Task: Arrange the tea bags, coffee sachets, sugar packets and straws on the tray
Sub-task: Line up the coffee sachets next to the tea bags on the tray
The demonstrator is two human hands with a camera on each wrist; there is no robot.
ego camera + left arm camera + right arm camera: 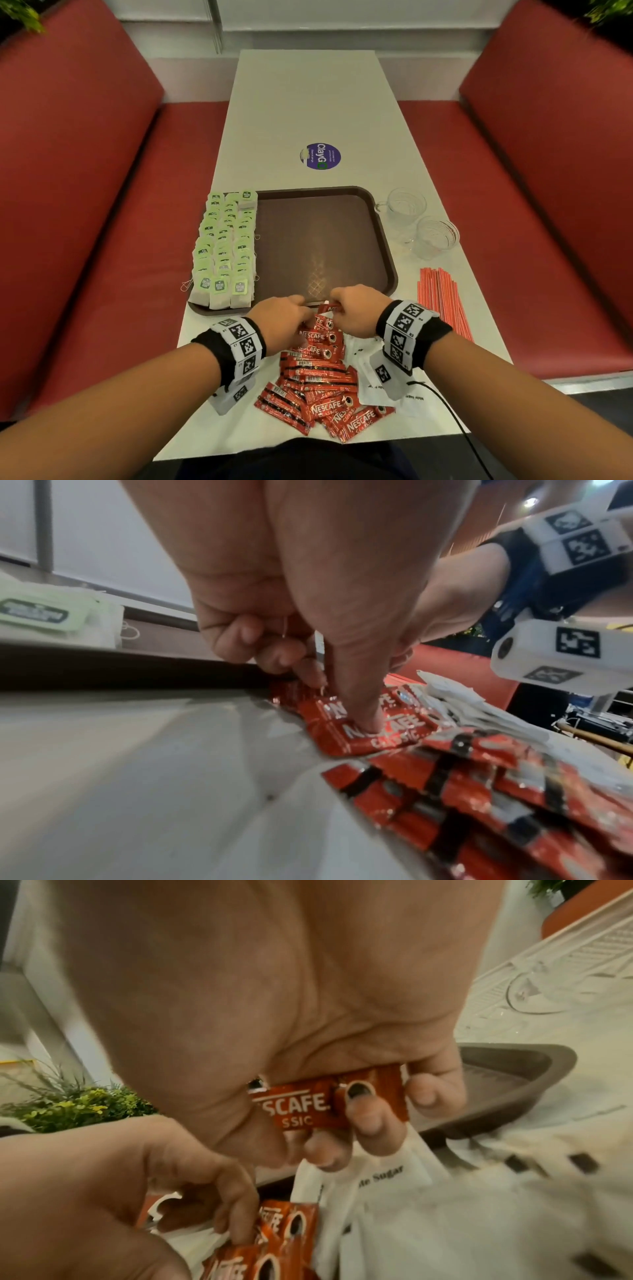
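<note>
Coffee sachets: red foil Nescafé sachets (317, 380) heaped on white table (308, 102), before brown plastic tray (383, 240).
Right hand (356, 313): fingers curled round one red sachet (330, 1102).
Left hand (281, 322): thumb presses pile.
Tea bags: green-tagged tea bags (224, 246) line tray's left side.

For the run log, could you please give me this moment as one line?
tea bags on tray | right hand holds coffee sachet | left hand presses pile | straws untouched
</note>
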